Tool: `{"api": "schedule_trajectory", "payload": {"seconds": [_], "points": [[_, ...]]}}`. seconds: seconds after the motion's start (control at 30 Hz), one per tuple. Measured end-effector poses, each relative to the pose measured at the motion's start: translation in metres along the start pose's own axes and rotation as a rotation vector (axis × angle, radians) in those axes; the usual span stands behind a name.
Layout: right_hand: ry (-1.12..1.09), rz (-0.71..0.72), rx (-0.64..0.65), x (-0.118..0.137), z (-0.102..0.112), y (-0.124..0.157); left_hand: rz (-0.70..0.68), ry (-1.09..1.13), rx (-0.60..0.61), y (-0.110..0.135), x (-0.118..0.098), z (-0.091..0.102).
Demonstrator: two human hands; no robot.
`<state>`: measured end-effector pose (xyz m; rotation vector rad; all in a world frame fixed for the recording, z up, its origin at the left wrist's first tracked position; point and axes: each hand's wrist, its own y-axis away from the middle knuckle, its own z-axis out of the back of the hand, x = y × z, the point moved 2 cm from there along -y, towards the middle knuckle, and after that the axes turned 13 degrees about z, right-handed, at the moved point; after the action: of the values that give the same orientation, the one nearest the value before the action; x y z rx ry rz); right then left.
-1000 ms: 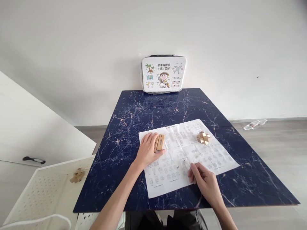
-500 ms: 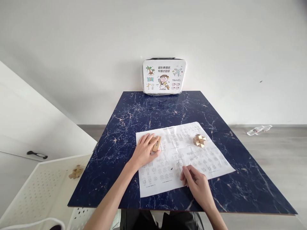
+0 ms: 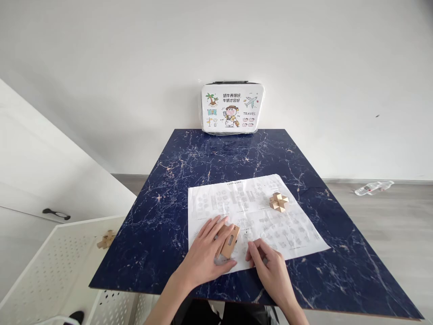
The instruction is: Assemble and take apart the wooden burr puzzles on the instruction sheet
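Note:
My left hand (image 3: 204,255) lies over a small brown cardboard box (image 3: 230,241) with an oval window, its fingers across the box's left side and its thumb by the near end. Under both hands is a creased white instruction sheet (image 3: 219,203) printed with grey diagrams. My right hand (image 3: 267,262) rests at the sheet's near edge, fingers curled and pressed to the thumb; whatever may be between them is hidden. Farther off on the sheet's right part stands a wooden interlocking puzzle (image 3: 279,202), star-shaped, touched by neither hand.
The sheet lies on a dark blue marble-patterned table (image 3: 152,234). A white cartoon-printed case (image 3: 232,108) stands at the far edge against the wall. Left and lower, a white perforated rack (image 3: 50,257) holds another wooden puzzle (image 3: 106,239). A clear plastic bottle (image 3: 374,188) lies on the floor at right.
My left hand has drawn the cardboard box toward me and slightly right across the sheet. My right hand has shifted a little left and nearer, its fingers still curled.

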<state>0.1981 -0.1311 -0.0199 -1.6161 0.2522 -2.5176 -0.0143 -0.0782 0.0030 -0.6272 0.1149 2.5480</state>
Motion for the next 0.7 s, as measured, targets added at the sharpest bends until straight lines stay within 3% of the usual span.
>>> {"api": "schedule_trajectory", "payload": {"seconds": [0.2,0.33,0.7], "points": [[0.095,0.073,-0.041,0.006,-0.004,0.003,0.213,0.111,-0.177,0.032,0.002,0.002],[0.141,0.153,0.009,0.006,-0.007,0.001,0.318,0.142,-0.258,0.045,0.007,-0.004],[0.125,0.190,0.015,0.001,-0.009,-0.003,0.310,0.112,-0.306,0.045,0.010,-0.010]]}}
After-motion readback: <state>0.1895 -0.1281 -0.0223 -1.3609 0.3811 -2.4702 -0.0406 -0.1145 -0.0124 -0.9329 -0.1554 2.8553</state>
